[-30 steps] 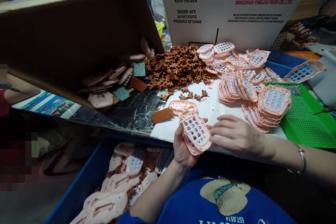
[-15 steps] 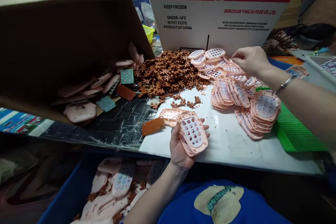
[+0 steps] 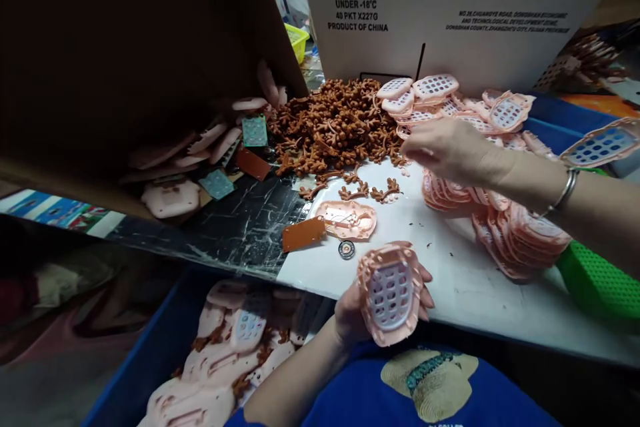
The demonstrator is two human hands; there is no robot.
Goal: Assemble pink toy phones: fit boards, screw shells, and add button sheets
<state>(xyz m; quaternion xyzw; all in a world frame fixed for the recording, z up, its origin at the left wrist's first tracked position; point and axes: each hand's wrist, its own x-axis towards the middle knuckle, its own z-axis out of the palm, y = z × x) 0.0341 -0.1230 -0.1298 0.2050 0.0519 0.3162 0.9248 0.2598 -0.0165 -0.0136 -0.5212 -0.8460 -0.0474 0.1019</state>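
Observation:
My left hand (image 3: 353,310) holds a pink shell (image 3: 393,295) with a white perforated pad inside, near the table's front edge. Over the shell pile my right hand (image 3: 440,147) hovers with its fingers pressed together; whether anything is between them cannot be made out. Another pink shell (image 3: 349,220) lies on the white surface, with a small round speaker (image 3: 346,250) in front of it and an orange board (image 3: 303,234) at its left. Stacked pink shells (image 3: 525,240) stand at the right, below my right forearm. Brown antler-shaped pieces (image 3: 340,123) are heaped at the middle back.
An open cardboard box (image 3: 150,33) on the left holds pink housings and boards. A printed white carton (image 3: 430,7) stands behind. Green basket (image 3: 600,287) at right; below the table, a blue bin (image 3: 145,347) with finished-looking pink pieces (image 3: 220,363).
My right hand has moved left and down from the back of the shell pile. My left hand has shifted lower with the shell. The round speaker now shows beside the lying shell. The view has shifted.

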